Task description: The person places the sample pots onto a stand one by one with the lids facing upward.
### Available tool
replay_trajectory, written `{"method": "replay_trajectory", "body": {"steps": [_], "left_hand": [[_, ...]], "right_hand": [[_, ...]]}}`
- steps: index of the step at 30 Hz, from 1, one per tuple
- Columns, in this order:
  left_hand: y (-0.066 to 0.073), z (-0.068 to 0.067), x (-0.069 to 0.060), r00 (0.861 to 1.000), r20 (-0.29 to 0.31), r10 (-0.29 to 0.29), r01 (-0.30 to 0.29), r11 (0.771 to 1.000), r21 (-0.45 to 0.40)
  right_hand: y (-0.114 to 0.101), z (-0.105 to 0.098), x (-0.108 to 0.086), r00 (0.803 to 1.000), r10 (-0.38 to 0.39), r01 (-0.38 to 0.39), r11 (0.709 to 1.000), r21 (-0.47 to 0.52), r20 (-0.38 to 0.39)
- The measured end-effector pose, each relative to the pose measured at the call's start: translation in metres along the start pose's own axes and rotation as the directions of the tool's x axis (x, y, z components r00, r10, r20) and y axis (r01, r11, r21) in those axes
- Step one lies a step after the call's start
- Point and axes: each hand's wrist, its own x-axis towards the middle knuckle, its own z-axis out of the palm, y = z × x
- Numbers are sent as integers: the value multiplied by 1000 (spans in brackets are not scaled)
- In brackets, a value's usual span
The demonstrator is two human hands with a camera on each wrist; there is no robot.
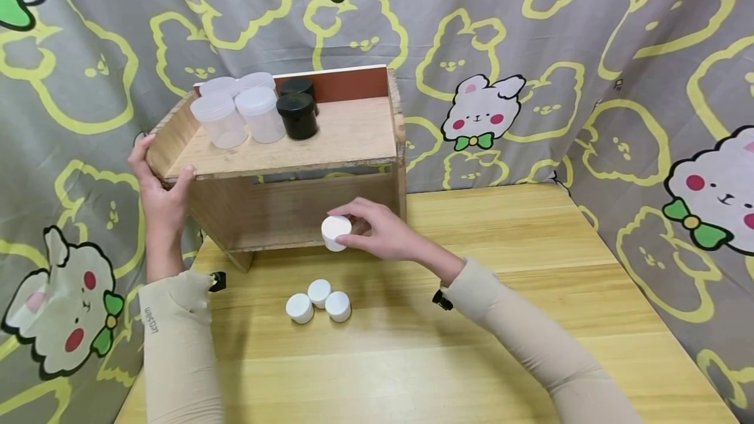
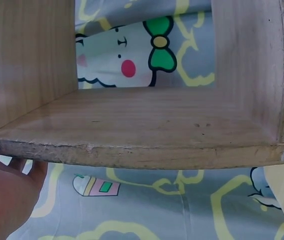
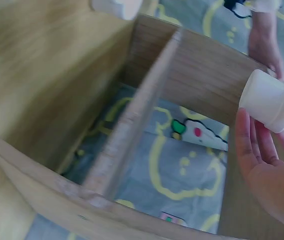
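My right hand (image 1: 379,233) pinches a small white lidded jar (image 1: 336,233) between thumb and fingers, in front of the lower opening of a wooden shelf (image 1: 353,133). In the right wrist view the same jar (image 3: 267,100) is tilted in the fingers. My left hand (image 1: 161,185) grips the left front edge of the shelf's upper board. The left wrist view shows part of that hand (image 2: 11,195) at the wooden edge. On the upper board stand several translucent jars (image 1: 259,116) and two black jars (image 1: 298,116).
Three more white jars (image 1: 320,293) stand close together on the wooden table (image 1: 400,371), in front of the shelf. A grey curtain (image 1: 483,38) with yellow bear outlines and white rabbits hangs behind and at both sides.
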Motion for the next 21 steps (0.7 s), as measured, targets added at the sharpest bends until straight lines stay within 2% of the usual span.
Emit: {"method": "replay_trajectory", "body": {"steps": [11,21], "left_hand": [[0,0,-1,1000,-1,-13,13,1000,16],[2,0,-1,1000,8,-11,11,1000,12]], "right_hand": [[-31,-26,6,995,-77,74,996,-55,-55],[-63,-52,20,980,-156,153,988,-31,-123]]}}
